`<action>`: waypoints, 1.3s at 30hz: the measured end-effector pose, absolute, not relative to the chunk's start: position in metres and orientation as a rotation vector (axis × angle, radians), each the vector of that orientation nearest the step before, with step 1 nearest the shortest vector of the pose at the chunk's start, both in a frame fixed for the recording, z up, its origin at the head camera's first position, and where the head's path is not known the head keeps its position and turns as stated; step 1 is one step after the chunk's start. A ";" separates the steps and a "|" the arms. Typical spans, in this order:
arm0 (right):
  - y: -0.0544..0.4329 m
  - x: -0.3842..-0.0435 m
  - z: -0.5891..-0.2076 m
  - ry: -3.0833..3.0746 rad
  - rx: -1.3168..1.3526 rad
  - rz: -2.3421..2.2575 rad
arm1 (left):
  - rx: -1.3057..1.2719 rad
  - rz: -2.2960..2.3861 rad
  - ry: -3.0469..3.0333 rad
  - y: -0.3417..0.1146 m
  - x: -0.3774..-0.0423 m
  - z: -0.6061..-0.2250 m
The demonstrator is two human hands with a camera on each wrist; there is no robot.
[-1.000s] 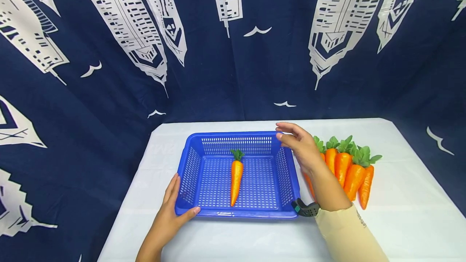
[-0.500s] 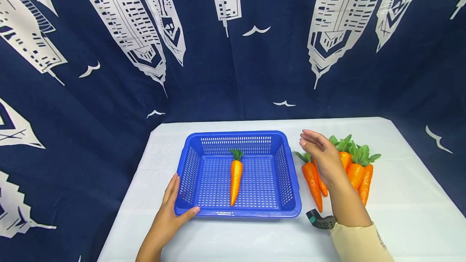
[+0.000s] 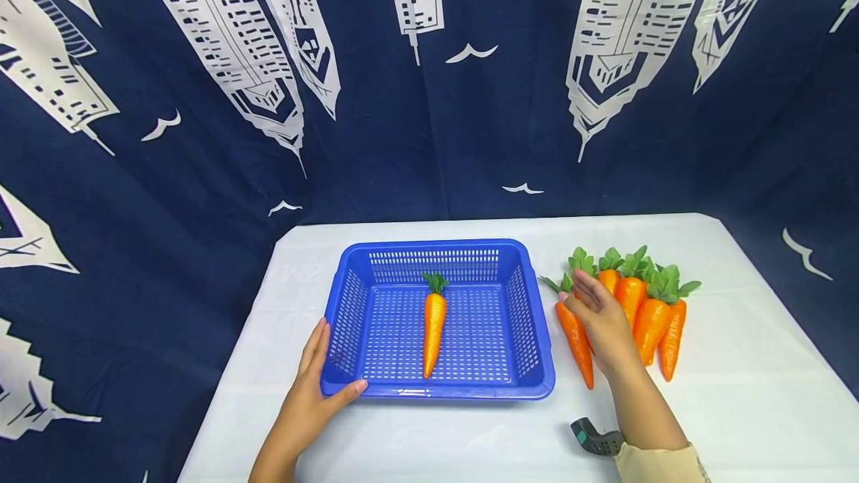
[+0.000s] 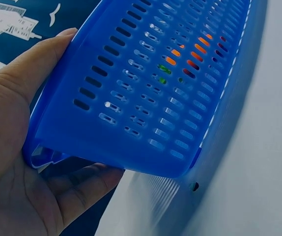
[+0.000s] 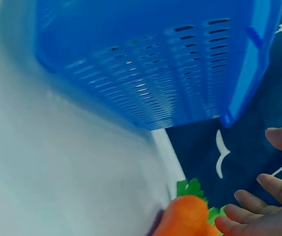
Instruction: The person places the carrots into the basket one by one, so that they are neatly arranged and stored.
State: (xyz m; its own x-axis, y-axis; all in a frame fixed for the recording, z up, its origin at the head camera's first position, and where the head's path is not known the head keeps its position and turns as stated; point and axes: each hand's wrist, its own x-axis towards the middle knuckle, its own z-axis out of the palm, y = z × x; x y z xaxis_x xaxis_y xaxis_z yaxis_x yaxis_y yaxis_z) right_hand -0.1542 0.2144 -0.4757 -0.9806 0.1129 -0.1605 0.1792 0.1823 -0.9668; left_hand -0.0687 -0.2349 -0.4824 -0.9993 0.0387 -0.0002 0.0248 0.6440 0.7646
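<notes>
A blue plastic basket (image 3: 439, 393) with slotted walls stands on the table, and one carrot (image 3: 435, 330) with a leafy green top lies inside it. My left hand (image 3: 307, 401) grips the basket's near left corner; the left wrist view has the thumb at the rim and other fingers below its edge. Over a bunch of several carrots (image 3: 631, 305) right of the basket, my right hand (image 3: 606, 334) hovers with extended fingers, holding nothing. It partly hides them. The right wrist view shows an orange carrot (image 5: 183, 216) beside the fingertips (image 5: 224, 226).
A white cloth (image 3: 745, 349) covers the table. Behind it hangs a dark blue curtain (image 3: 376, 147) printed with white buildings and birds. A black band (image 3: 593, 438) is round the right wrist, just above a cream sleeve (image 3: 661, 466).
My right hand has moved from the basket's far right corner rightward and toward me, over the carrots. The left hand and the basket have stayed in place.
</notes>
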 end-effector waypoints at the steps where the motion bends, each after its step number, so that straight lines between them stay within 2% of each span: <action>1: 0.214 -0.153 -0.478 2.379 0.291 -1.944 | 0.050 1.320 2.829 -0.235 -0.069 -0.482; 39: 0.207 -0.145 -0.519 2.574 0.279 -1.566 | 0.037 1.343 2.822 -0.236 -0.070 -0.486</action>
State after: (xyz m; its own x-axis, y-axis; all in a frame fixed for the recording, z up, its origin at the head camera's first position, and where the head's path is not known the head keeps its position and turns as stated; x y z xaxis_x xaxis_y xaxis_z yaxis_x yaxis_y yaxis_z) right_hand -0.1449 0.2072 -0.5188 -0.9763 0.0969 -0.1934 0.2163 0.4490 -0.8670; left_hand -0.0702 -0.2361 -0.4864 -0.9996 0.0281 -0.0043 0.0144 0.6307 0.7759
